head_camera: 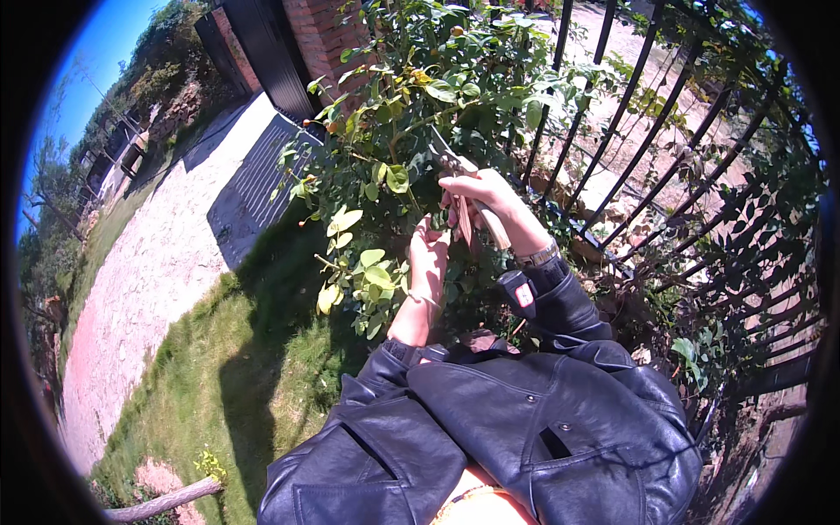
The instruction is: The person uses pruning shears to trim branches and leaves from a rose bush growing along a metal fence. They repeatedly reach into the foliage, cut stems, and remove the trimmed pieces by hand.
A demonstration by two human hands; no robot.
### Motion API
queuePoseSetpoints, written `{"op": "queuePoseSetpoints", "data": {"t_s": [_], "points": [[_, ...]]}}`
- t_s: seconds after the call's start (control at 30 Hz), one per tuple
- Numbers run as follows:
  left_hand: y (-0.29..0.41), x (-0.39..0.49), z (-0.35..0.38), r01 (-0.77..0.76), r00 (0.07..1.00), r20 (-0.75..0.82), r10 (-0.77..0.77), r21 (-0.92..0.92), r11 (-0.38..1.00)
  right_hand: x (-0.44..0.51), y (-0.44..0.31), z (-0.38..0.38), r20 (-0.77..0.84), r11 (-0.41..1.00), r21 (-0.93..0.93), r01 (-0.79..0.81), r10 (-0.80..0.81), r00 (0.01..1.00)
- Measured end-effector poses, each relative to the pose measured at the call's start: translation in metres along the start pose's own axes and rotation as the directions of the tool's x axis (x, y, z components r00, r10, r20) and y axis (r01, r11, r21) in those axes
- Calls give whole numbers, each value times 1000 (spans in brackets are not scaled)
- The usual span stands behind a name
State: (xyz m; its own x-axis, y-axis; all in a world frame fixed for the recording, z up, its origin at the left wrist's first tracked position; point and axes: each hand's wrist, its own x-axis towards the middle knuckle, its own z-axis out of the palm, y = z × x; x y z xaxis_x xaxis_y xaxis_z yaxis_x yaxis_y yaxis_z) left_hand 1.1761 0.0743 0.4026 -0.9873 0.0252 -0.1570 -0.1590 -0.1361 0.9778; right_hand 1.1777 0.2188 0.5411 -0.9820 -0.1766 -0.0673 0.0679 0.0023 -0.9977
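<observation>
A leafy rose bush (394, 118) with a few orange hips stands before me. My right hand (482, 197) holds garden shears (453, 157) with wooden handles, their metal blades pointing up and left into the leaves. Whether the blades touch a stem cannot be told. My left hand (430, 246) is just left of the handles, its fingers pinched together at a thin green stem among the leaves. The fingertips partly hide what they hold. Pale yellow-green leaves (377, 275) hang beside the left wrist.
A black metal fence (633, 118) with climbing plants runs along the right. Behind the bush rise a brick pillar (321, 39) and a dark gate panel (269, 52). Grass (197, 367) and a pale paved path (144, 262) lie left. A cut-looking branch (167, 499) juts in at lower left.
</observation>
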Motion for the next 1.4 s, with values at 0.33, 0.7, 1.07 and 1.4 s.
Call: {"op": "queuePoseSetpoints", "data": {"t_s": [0.33, 0.7, 1.07, 1.4], "points": [[-19, 9, 2, -136, 991, -24, 134, -105, 985, 18, -2, -23, 16, 967, 255, 17, -21, 1000], [-7, -8, 1, -229, 956, -78, 282, 397, 889, 6, -11, -40, 161, 969, 237, 71, -111, 981], [29, -42, 19, -359, 907, 308, 287, 209, 909, -44, 45, -36, -72, 935, -39, 351, -353, 933], [6, -33, 70, -575, 818, 269, 508, 373, 728, -59, 77, -57, 3, 920, 381, 88, -96, 995]]}}
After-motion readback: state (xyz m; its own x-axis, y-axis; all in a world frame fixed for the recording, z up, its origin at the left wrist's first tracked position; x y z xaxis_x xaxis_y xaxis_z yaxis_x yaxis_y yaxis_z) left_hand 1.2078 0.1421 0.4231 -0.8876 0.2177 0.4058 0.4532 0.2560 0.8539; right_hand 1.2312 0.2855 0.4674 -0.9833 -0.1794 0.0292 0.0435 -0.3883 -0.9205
